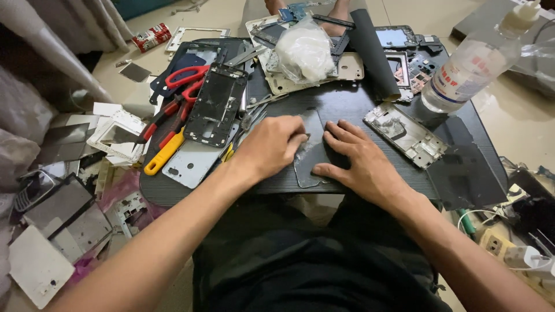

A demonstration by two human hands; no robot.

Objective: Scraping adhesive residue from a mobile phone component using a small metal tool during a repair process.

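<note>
A thin, clear glass or plastic panel (311, 151) shaped like a phone screen lies on a dark ribbed mat (341, 104) before me. My left hand (269, 147) curls at the panel's left edge, fingertips pinching or pressing it there. My right hand (361, 159) lies flat with fingers spread, pressing on the panel's right side and on the mat. Whether the left fingers hold a small tool is not clear.
Around the mat lie a black phone frame (215, 105), red-handled pliers (173, 107), a yellow-handled tool (163, 153), a silver phone chassis (404, 134), a white plastic bag (303, 52), a black rolled sheet (373, 52), a clear bottle (471, 69) and several loose phone covers at left (58, 225).
</note>
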